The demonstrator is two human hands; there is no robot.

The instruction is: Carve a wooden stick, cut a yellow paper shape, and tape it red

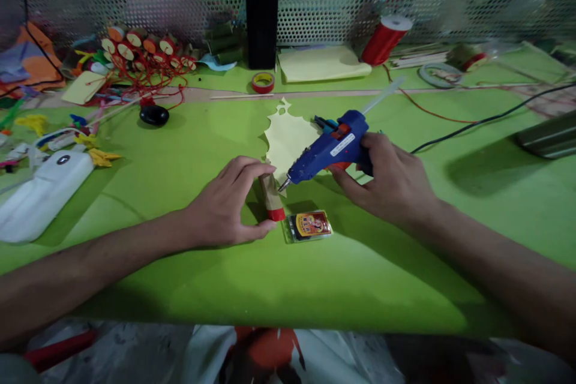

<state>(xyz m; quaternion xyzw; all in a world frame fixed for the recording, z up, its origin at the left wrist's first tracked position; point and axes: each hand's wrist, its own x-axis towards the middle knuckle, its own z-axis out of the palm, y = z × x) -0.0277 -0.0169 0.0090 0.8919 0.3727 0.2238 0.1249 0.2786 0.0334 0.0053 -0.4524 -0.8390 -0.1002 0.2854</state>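
Between the thumb and fingers of my left hand [234, 201] is a small brown roll [270, 192] with a red end. My right hand [390, 177] is wrapped round the handle of a blue glue gun [330, 147], whose metal nozzle points down-left and is at or very near the roll's side. A clear glue stick [382, 96] sticks out of the gun's back. Under and behind the nozzle lies a pale yellow paper cutout [288, 132] with a jagged edge. A small packet with a red and yellow label [312, 225] lies just right of the roll.
A white device [49, 192] and colourful bits lie at left, near a black mouse-like object [153, 115]. Rolls with red string [148, 54], a black upright box [261, 24], tape [263, 81] and a red spool [384, 42] stand behind. A dark cable [490, 116] crosses the right side.
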